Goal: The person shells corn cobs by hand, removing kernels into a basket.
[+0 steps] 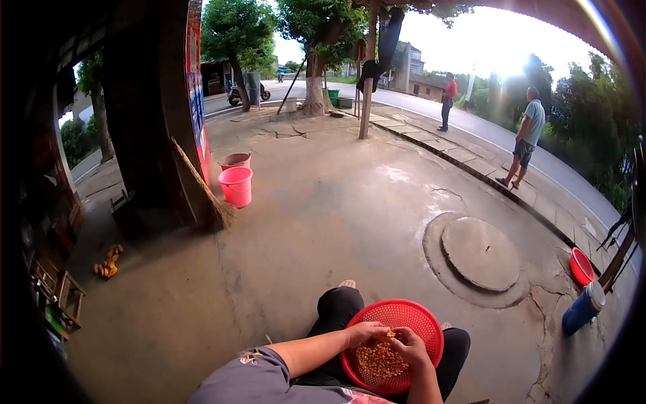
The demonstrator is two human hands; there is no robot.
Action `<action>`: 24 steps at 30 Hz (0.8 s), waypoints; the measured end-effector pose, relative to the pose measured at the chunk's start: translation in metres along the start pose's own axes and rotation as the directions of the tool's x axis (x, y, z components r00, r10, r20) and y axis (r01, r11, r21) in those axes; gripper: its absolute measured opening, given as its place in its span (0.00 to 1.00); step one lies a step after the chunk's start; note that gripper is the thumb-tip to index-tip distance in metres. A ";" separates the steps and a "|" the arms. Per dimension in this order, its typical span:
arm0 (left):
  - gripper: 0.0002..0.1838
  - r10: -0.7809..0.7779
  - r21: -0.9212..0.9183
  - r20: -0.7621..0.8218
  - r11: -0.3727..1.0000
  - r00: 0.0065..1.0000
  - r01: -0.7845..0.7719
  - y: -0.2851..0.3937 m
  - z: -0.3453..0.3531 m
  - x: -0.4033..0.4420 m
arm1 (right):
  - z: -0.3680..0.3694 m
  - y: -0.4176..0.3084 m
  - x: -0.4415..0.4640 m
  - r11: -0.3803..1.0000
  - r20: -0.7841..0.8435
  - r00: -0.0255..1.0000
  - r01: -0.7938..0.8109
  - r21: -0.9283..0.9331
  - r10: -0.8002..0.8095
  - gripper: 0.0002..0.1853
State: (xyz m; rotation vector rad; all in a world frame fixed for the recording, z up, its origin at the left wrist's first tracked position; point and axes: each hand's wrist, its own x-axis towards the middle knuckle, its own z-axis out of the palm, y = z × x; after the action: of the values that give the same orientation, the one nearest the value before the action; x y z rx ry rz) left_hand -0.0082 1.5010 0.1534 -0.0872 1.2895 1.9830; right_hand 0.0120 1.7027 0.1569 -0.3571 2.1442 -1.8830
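Observation:
A red plastic basket (424,320) with a perforated wall rests on my lap between my knees. Loose yellow corn kernels (380,362) cover part of its bottom. Above them, my left hand (367,332) and my right hand (409,346) meet, fingers closed around a small corn cob (390,334). Only a bit of yellow shows between the fingertips; the rest of the cob is hidden. Over on the floor to the left lies a small heap of corn cobs (108,262).
A straw broom (219,207) leans on the pillar beside a pink bucket (235,186). Right of me are a round concrete cover (480,253), a blue container (583,308) and a red basin (581,266). Two people (529,128) (447,101) stand by the road.

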 end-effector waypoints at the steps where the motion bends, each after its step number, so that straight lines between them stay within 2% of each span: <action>1: 0.19 0.016 0.000 0.034 1.000 0.999 -0.016 -0.009 -0.006 0.006 | -0.001 0.004 0.000 0.999 -0.009 0.999 -0.035 -0.024 0.034 0.16; 3: 0.20 0.034 0.047 0.061 0.998 0.998 -0.037 -0.016 -0.011 0.010 | -0.001 0.011 0.001 0.996 -0.055 0.998 -0.020 -0.082 0.016 0.16; 4: 0.20 0.023 0.047 0.052 0.999 0.998 -0.026 -0.015 -0.010 0.007 | -0.001 0.011 0.001 0.999 -0.036 0.998 -0.047 -0.008 0.046 0.15; 6: 0.21 0.077 0.016 0.024 0.997 0.997 -0.077 -0.012 -0.004 0.001 | -0.001 0.014 0.003 0.998 -0.032 0.999 -0.042 -0.050 0.040 0.14; 10: 0.21 0.148 0.096 -0.007 0.984 0.989 -0.147 -0.019 -0.010 0.010 | 0.003 0.012 0.005 0.986 -0.071 0.997 -0.004 -0.166 -0.008 0.13; 11: 0.23 0.125 0.135 0.007 0.983 0.992 -0.125 -0.020 -0.014 0.012 | 0.004 0.011 0.004 0.984 -0.083 0.996 0.008 -0.177 -0.023 0.13; 13: 0.23 0.170 0.197 0.004 0.966 0.985 -0.168 -0.016 -0.007 0.005 | 0.002 0.015 0.004 0.985 -0.072 0.997 0.010 -0.172 -0.023 0.13; 15: 0.23 0.167 0.179 -0.004 0.970 0.986 -0.164 -0.020 -0.007 0.006 | 0.000 0.024 0.006 0.996 -0.061 0.998 0.026 -0.089 -0.032 0.13; 17: 0.22 0.171 0.161 -0.014 0.973 0.985 -0.167 -0.021 -0.008 0.008 | -0.001 0.023 0.005 0.997 -0.056 0.998 -0.035 -0.067 0.031 0.12; 20: 0.20 0.283 0.219 -0.052 0.939 0.958 -0.265 -0.024 -0.009 0.011 | -0.002 0.019 0.005 0.991 -0.027 1.000 -0.019 -0.132 0.016 0.12; 22: 0.20 0.310 0.247 -0.079 0.927 0.948 -0.282 -0.022 -0.009 0.010 | -0.001 0.008 -0.001 0.985 -0.010 0.998 -0.066 -0.162 0.065 0.11; 24: 0.18 0.361 0.281 -0.112 0.905 0.926 -0.320 -0.024 -0.008 0.014 | -0.002 0.030 0.008 0.994 0.004 0.998 -0.069 -0.084 0.069 0.10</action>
State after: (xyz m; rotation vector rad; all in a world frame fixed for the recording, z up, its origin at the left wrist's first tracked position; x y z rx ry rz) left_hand -0.0058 1.5067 0.1253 0.1162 1.7594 2.1085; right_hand 0.0038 1.7059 0.1273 -0.3015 2.2065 -1.7568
